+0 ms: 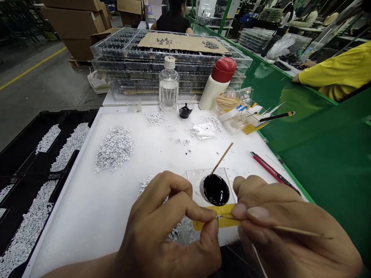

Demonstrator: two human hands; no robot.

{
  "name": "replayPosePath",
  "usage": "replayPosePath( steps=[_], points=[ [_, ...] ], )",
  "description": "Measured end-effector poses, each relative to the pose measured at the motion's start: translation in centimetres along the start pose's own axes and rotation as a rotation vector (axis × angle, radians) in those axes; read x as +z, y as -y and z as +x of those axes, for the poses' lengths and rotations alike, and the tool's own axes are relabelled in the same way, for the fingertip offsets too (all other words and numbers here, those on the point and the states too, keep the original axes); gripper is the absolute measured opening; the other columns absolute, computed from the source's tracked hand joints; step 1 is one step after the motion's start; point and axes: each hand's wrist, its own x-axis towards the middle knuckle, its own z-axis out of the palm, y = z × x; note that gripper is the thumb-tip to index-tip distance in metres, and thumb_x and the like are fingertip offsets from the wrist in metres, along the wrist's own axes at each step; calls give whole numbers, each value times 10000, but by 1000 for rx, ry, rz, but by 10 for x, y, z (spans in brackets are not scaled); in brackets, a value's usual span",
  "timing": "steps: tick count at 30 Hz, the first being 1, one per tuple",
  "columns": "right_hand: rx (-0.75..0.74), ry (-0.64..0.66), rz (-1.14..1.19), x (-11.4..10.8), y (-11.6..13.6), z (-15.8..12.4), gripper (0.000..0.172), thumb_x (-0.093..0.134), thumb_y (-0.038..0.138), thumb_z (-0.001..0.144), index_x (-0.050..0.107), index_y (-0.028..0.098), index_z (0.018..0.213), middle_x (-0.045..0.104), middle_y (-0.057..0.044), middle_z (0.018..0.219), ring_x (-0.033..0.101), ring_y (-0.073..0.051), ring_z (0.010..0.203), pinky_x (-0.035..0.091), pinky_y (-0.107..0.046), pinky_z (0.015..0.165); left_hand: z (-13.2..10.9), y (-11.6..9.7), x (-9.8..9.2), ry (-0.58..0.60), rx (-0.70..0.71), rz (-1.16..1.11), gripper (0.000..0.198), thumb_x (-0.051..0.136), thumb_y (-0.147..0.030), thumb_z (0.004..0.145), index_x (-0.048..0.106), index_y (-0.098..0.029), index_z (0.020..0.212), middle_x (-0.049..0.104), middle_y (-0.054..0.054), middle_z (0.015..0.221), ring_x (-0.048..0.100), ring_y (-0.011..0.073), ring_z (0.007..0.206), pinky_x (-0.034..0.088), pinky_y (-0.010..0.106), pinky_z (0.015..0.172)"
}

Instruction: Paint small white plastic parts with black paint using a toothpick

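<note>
My left hand [176, 227] pinches a tiny white part [218, 217] between thumb and forefinger. In my right hand [275, 216] is a thin wooden toothpick [298, 231], its tip at the white part. A second thin pale stick [259, 259] shows below my right fingers; I cannot tell how it is held. Behind both hands a small round cup of black paint [216, 190] rests on a clear plate [194, 175], with a wooden stick [222, 157] leaning out of it. Yellow tape [198, 225] lies under the fingertips. Small white parts are partly hidden behind my left hand.
Piles of white parts [114, 148] lie on the white table [87, 200]. Farther back stand a clear bottle [169, 87], a red-capped flask [217, 83], a black-filled cup [185, 111] and a toothpick box [232, 125]. Pens [272, 170] lie right. Black trays [43, 154] are left; a yellow sleeve [336, 69] is beyond.
</note>
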Motion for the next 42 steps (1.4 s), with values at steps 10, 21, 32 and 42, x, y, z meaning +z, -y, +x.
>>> replayPosePath(
  steps=[10, 21, 32, 42],
  points=[
    [-132, 82, 17, -1, -5, -3, 181, 810, 47, 1172, 863, 152, 1309, 874, -52, 1104, 789, -179, 893, 770, -332, 799, 1, 0, -2, -8, -10, 2, 217, 754, -26, 975, 779, -239, 939, 678, -48, 930, 753, 88, 815, 633, 186, 717],
    [-118, 99, 11, 0, 0, 1, 102, 813, 116, 1224, 831, 177, 1304, 898, -33, 1105, 825, -166, 891, 779, -301, 776, -1, -1, 0, -23, -26, -16, 208, 755, -40, 982, 786, -241, 941, 691, -45, 930, 752, 86, 804, 621, 181, 697],
    [-100, 183, 44, -5, 2, 12, 116, 812, 149, 1243, 780, 223, 1325, 910, -32, 1076, 824, -160, 826, 780, -272, 704, -1, 0, 0, -16, -40, -22, 211, 758, -39, 982, 786, -247, 953, 682, -49, 925, 756, 95, 811, 617, 195, 688],
    [-82, 145, 67, -4, 7, 12, 306, 831, -30, 1074, 836, 206, 1268, 925, -3, 1094, 860, -156, 863, 784, -248, 772, -1, 0, -1, -18, -22, -18, 224, 774, -18, 961, 798, -241, 946, 698, -29, 908, 741, 120, 762, 614, 228, 635]
  ],
)
